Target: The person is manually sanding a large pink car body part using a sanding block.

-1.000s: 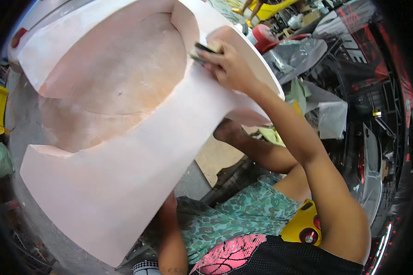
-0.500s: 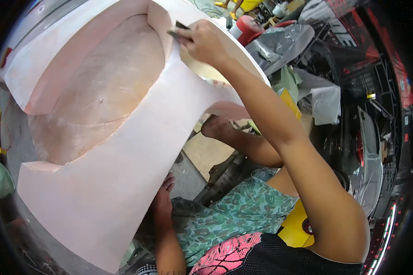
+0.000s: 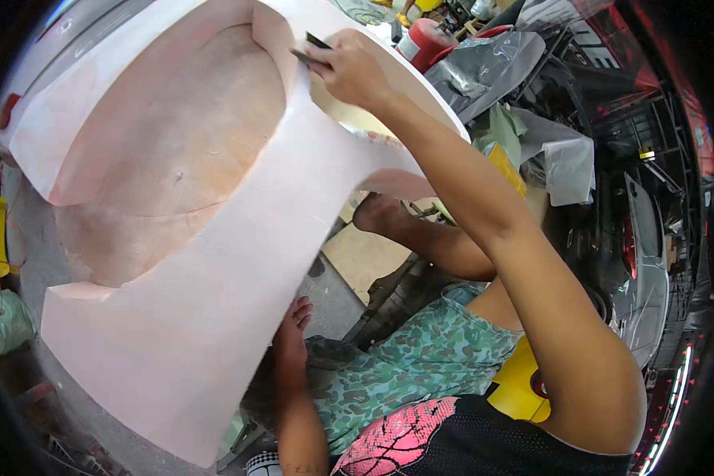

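A large pale pink-white moulded panel, like a vehicle body part, fills the left half of the view, with a deep brownish oval recess in it. My right hand reaches to the narrow ridge at the recess's far right end. Its fingers are closed on a folded dark sheet, which looks like sandpaper, with two thin edges jutting out to the left. Low in the middle, my left hand rests against the panel's right edge. Its fingers poke out, stretched and slightly apart; the palm is partly hidden.
My bent leg is under the right arm, beside a cutout in the panel. A tan board lies on the grey floor. At the upper right are a red and white container, plastic-wrapped items and green cloth. A dark car stands at the right.
My right hand stays near the same ridge with the sheet in its fingers. The whole view has shifted slightly, with the panel's lower end now a little farther right.
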A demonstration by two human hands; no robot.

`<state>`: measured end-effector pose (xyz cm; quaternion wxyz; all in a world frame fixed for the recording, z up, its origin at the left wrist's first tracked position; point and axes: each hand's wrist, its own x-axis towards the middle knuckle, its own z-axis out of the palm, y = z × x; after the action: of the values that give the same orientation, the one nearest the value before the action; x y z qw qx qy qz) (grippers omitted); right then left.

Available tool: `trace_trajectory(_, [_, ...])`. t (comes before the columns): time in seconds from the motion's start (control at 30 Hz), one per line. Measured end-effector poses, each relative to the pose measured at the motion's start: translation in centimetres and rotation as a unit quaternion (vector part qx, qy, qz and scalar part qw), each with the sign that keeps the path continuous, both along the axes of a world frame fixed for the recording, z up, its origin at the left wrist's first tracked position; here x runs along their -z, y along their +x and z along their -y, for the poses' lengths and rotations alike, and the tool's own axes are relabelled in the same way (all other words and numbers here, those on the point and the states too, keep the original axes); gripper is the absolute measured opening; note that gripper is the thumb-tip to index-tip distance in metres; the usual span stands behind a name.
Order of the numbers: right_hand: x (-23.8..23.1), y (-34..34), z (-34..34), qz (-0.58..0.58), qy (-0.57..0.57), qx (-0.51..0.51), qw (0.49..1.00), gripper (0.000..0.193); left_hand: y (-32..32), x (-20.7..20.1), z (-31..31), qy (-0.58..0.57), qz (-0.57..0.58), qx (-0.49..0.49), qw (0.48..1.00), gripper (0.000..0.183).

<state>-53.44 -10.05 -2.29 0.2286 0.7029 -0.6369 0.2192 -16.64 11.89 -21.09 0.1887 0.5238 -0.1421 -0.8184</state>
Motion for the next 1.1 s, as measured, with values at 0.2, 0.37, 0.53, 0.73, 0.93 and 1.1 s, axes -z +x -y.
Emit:
trace_trajectory(0.2, [-0.2, 2.4, -7.3, 0.130, 0.063, -0.151, 0.978, 0.038, 2.0, 5.0, -2.2, -0.075, -0.017, -0.143, 0.987, 0.038])
trace_trajectory(0.37, [-0.4, 0.1, -1.2, 0.037, 0.031, 0.000, 0.999, 0.037, 0.4, 1.1, 0.2, -0.020, -0.011, -0.022, 1.000, 0.038])
trace_trajectory(0.53, [0.2, 4.1, -9.1, 0.060, 0.078, -0.123, 0.987, 0.044, 2.2, 3.4, -2.0, -0.085, -0.018, -0.142, 0.986, 0.037])
trace_trajectory(0.73, [-1.0, -0.2, 1.6, 0.036, 0.064, 0.012, 0.997, 0.035, 0.4, 0.9, 0.1, -0.028, 0.000, 0.005, 1.000, 0.033])
trace_trajectory(0.93, [-0.8, 4.6, -6.9, 0.039, 0.035, -0.168, 0.984, 0.037, 2.3, 4.3, -1.0, -0.022, -0.005, -0.094, 0.995, 0.037])
trace_trajectory(1.1, [-1.8, -1.6, 2.0, 0.059, 0.102, 0.102, 0.988, 0.039, -0.3, 1.4, -0.4, -0.037, 0.019, 0.005, 0.999, 0.028])
